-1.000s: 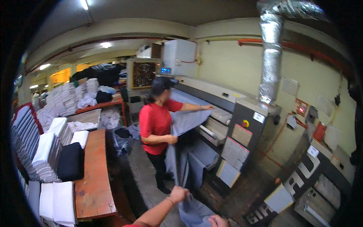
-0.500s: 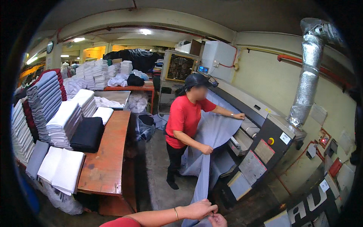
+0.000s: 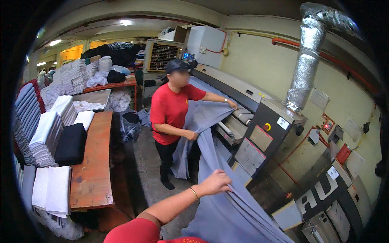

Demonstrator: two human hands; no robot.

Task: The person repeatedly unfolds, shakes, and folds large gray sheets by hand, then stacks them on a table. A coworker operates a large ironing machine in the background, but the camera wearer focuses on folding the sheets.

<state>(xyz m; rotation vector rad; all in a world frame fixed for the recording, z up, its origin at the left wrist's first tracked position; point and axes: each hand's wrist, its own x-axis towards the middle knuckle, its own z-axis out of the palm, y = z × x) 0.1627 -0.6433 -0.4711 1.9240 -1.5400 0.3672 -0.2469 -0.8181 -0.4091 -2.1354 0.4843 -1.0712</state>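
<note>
A large grey-blue sheet point(image 3: 223, 212) hangs in long folds, running from the lower edge up to the rollers of a big ironing machine point(image 3: 259, 121). Closed around the sheet's gathered edge is my left hand point(image 3: 216, 182), with a thin gold bangle at its wrist. My right hand does not show. A co-worker in a red shirt point(image 3: 173, 111) and dark cap stands across the sheet, gripping it with both hands. One of the co-worker's hands point(image 3: 233, 104) is at the machine's feeding side; the other point(image 3: 190, 135) is lower, toward me.
A worn orange-brown table point(image 3: 95, 162) on the left carries folded white linen point(image 3: 50, 188), black cloth point(image 3: 71, 143) and tall grey stacks. A plastic bag point(image 3: 130, 126) sits on the floor behind it. A silver duct point(image 3: 304, 60) rises from the machine; another machine point(image 3: 334, 202) stands lower right.
My left hand has risen with the sheet's edge, spreading the cloth wider in front. My right hand has gone out of view. The view has swung right; the co-worker still holds the sheet.
</note>
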